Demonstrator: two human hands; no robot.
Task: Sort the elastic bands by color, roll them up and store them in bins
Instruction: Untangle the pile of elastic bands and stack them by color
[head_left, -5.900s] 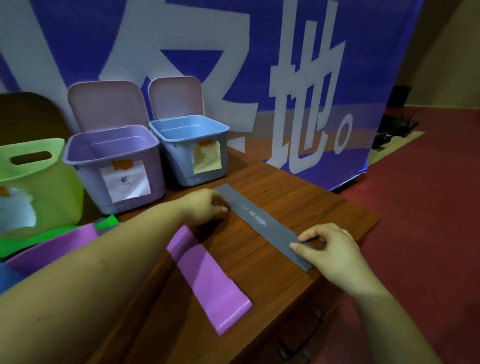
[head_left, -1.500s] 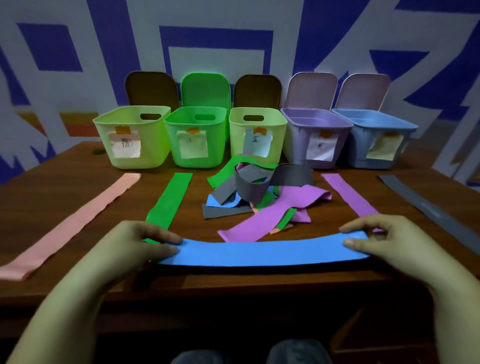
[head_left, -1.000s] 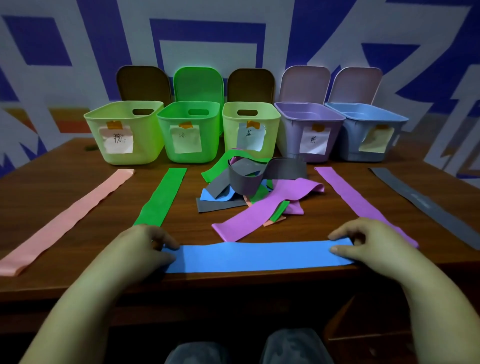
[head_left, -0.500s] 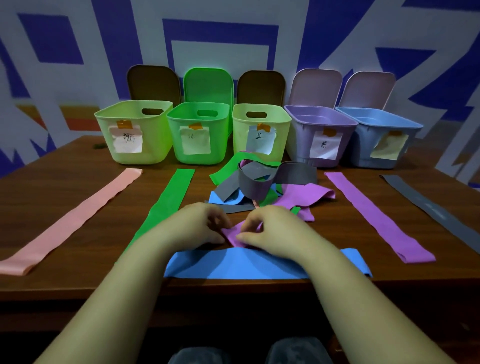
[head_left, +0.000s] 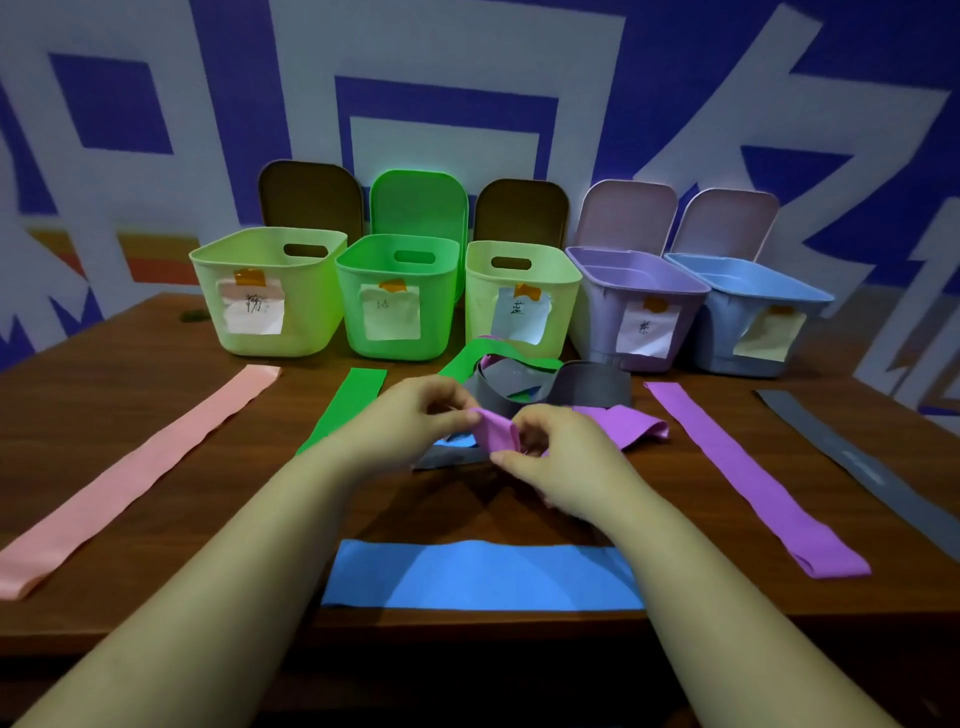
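Both hands meet at the table's middle on a purple elastic band (head_left: 618, 423) from the tangled pile (head_left: 545, 384). My left hand (head_left: 410, 421) pinches its near end, and my right hand (head_left: 561, 457) grips it from the right. The near end is bunched between the fingers. Flat on the table lie a pink band (head_left: 140, 467), a green band (head_left: 348, 405), a blue band (head_left: 483, 574) at the front edge, another purple band (head_left: 748, 478) and a grey band (head_left: 852, 462).
Several labelled bins stand in a row at the back: light green (head_left: 270, 291), green (head_left: 397, 296), pale green (head_left: 519, 296), purple (head_left: 634, 306) and blue (head_left: 748, 312), lids raised behind them. The wooden table's front edge (head_left: 467, 629) runs just below the blue band.
Both hands left the blue band flat at the front edge, moved forward to the pile and took hold of a purple band's near end, now lifted and bunched.
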